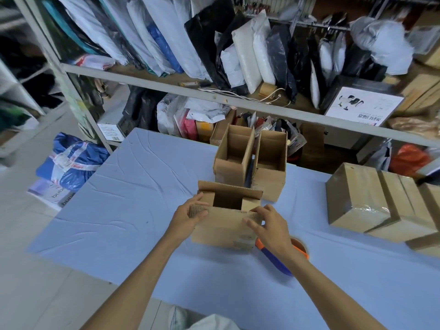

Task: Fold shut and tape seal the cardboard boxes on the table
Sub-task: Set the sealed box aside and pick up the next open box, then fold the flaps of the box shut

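A small open cardboard box (223,228) stands on the blue table (123,198) in front of me, its far flap upright and both side flaps partly turned in. My left hand (190,216) grips the left side flap, thumb on top. My right hand (267,225) holds the right side flap at the box's corner. Behind it stand two more open boxes, one on the left (232,158) and one on the right (271,167). A tape dispenser (285,254) with an orange and blue body lies by my right wrist, partly hidden.
Several taped-shut boxes (371,201) are stacked at the table's right edge. A metal shelf rack (166,85) full of plastic mailer bags runs behind the table. Blue bags (71,158) lie on the floor at the left.
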`<control>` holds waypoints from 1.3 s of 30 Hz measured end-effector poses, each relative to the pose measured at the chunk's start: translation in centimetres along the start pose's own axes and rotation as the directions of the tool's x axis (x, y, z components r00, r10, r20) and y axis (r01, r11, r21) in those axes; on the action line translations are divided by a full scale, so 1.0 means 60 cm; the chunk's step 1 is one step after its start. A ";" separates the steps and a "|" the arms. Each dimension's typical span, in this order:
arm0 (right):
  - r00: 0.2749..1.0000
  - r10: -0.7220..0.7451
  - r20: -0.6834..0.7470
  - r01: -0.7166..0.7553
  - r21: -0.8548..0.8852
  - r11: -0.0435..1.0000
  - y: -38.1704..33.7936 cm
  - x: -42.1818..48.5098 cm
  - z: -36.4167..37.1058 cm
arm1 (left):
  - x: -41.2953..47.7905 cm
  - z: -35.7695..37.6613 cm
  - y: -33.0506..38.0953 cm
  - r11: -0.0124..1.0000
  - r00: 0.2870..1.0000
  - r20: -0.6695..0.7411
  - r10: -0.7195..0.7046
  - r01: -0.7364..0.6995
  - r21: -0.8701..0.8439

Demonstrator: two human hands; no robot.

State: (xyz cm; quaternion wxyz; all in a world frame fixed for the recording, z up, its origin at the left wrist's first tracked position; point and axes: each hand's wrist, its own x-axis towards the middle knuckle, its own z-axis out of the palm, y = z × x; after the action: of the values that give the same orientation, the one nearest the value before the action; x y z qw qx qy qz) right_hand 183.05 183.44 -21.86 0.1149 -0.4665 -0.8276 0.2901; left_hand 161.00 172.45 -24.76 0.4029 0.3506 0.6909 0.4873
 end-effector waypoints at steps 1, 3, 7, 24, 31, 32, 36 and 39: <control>1.000 0.003 -0.010 -0.003 -0.008 1.000 0.000 0.002 0.002 | 0.000 0.002 0.000 1.000 1.000 -0.023 -0.004 0.005 0.006; 1.000 0.016 -0.026 -0.016 -0.023 1.000 0.000 0.004 0.006 | -0.002 0.007 -0.001 1.000 0.998 -0.070 0.007 -0.006 0.019; 0.998 0.027 -0.062 -0.027 0.000 1.000 0.003 -0.001 0.012 | -0.009 0.016 0.004 0.998 0.988 -0.148 0.050 -0.045 0.037; 0.997 0.007 -0.076 -0.001 0.078 0.997 0.019 0.005 0.018 | -0.006 0.013 0.002 0.985 0.979 -0.175 0.102 -0.074 0.157; 0.997 0.068 -0.039 -0.059 0.189 0.980 0.015 -0.002 0.019 | -0.008 0.016 -0.006 0.984 0.971 -0.218 0.098 -0.061 0.168; 0.997 0.069 -0.043 -0.059 0.197 0.979 0.014 -0.002 0.019 | -0.007 0.019 -0.005 0.982 0.965 -0.241 0.102 -0.058 0.181; 0.994 0.092 -0.067 -0.080 0.166 0.983 0.008 0.006 0.018 | 0.005 0.031 0.010 0.965 0.923 -0.377 0.083 0.019 0.261; 0.994 0.095 -0.046 -0.092 0.077 0.993 -0.007 0.006 0.023 | 0.014 0.046 0.023 0.922 0.905 -0.421 0.062 0.110 0.372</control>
State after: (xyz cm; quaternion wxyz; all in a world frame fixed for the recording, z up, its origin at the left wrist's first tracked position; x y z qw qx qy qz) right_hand 181.96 183.05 -22.76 0.1391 -0.5072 -0.7904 0.3142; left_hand 163.28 174.63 -24.19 0.1717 0.3001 0.8486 0.4004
